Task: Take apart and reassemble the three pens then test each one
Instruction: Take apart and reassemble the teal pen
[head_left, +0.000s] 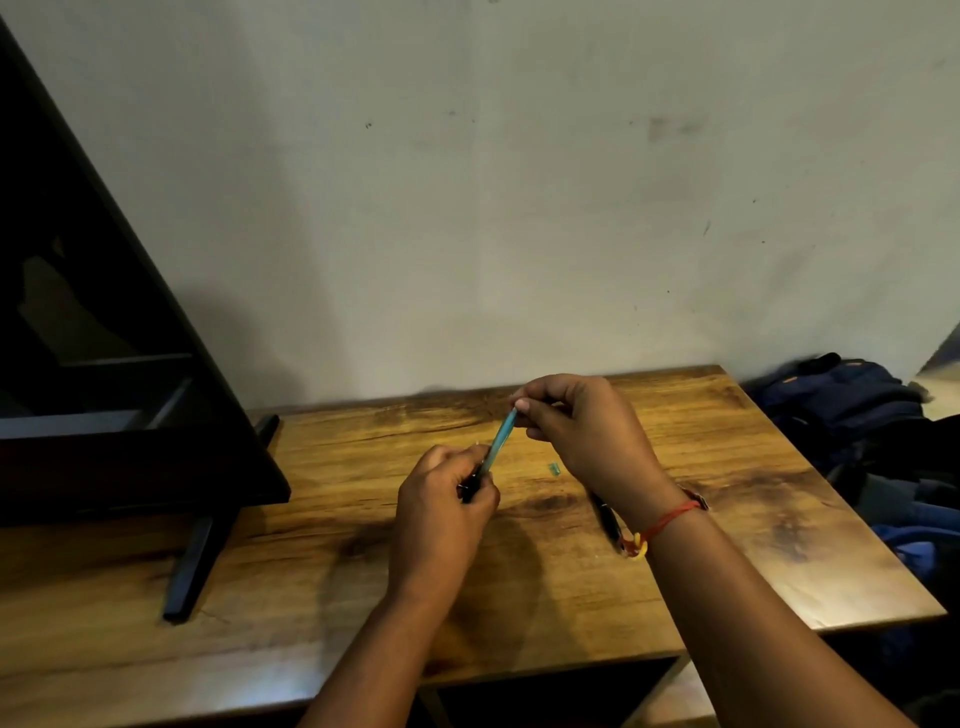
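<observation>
A left hand (444, 499) and right hand (587, 431) are each clamping their grip on opposite ends of a blue pen (500, 436) over a wooden surface (727, 545).

1. Above the wooden table (701, 509), the left hand (441, 512) grips the lower end of a blue pen (500, 436).
2. The right hand (582, 431) pinches its upper end.
3. A black pen (605, 517) lies under the right wrist.

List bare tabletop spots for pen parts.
Free: table front between black stand foot and left forearm; right side, from right forearm to table edge. Crowded: around right hand, where teal piece and black pen lie.
</observation>
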